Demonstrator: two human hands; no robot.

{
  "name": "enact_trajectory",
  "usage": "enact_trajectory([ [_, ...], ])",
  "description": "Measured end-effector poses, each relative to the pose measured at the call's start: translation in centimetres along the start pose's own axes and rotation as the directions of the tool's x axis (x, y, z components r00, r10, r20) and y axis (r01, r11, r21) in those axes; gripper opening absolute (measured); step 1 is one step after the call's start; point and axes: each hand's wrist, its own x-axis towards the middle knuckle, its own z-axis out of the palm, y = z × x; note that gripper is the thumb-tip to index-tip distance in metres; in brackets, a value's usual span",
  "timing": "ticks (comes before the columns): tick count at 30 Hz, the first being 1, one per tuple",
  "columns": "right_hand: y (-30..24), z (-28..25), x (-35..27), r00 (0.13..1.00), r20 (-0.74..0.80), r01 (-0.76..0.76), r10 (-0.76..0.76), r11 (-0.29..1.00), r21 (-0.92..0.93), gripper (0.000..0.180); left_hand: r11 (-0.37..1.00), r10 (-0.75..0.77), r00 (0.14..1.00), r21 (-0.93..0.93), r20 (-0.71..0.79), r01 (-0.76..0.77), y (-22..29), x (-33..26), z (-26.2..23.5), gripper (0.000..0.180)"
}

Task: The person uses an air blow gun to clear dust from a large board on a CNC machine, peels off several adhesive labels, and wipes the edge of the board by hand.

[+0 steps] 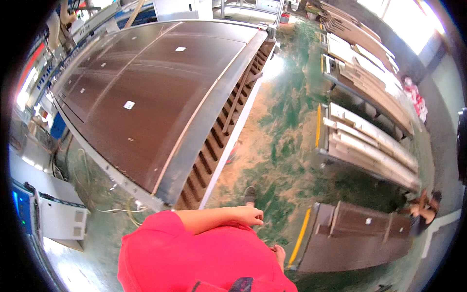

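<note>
My left hand [250,215] hangs in front of my red shirt, its forearm crossing from the left. The fingers are loosely bent and slightly apart, with nothing seen in them. Low by my right side is my right hand [278,253], mostly hidden by my body, so its fingers cannot be read. Nearest to my left hand is the near corner of a large machine table [177,181], bearing a wide dark brown panel [160,87] with small white labels. To my right, a low rack [301,236] with a yellow edge carries dark brown boards [360,224].
Another person [424,209] bends at the far end of the rack. Several racks of pale boards [374,141] line the right side. A slatted channel [214,146] runs along the machine table. Sawdust covers the green floor [287,121]. A control cabinet [53,204] stands at left.
</note>
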Motion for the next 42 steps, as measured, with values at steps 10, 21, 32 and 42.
enact_trajectory([
  [10,-24.8,4.3,10.7,0.993,-0.113,-0.023,-0.014,0.946,-0.322,0.022,0.986,0.118,0.947,-0.082,-0.299,-0.148,5.6,13.5,-20.9,0.033],
  [21,-43.3,21.2,29.4,0.998,-0.068,-0.028,-0.003,0.894,-0.447,0.018,0.763,-0.206,0.759,-0.587,-0.618,-0.270,0.2,19.6,-34.9,0.019],
  [32,-73.5,53.6,38.8,0.761,0.611,0.528,-0.217,0.754,-0.391,0.018,0.620,-0.422,0.254,-0.481,-0.871,-0.620,1.5,25.0,-56.2,0.021],
  [42,-81.1,75.1,34.4,0.384,0.908,0.796,-0.166,0.558,-0.235,0.027,0.693,-0.625,-0.173,-0.439,-0.762,-0.572,-2.9,26.8,-64.8,0.047],
])
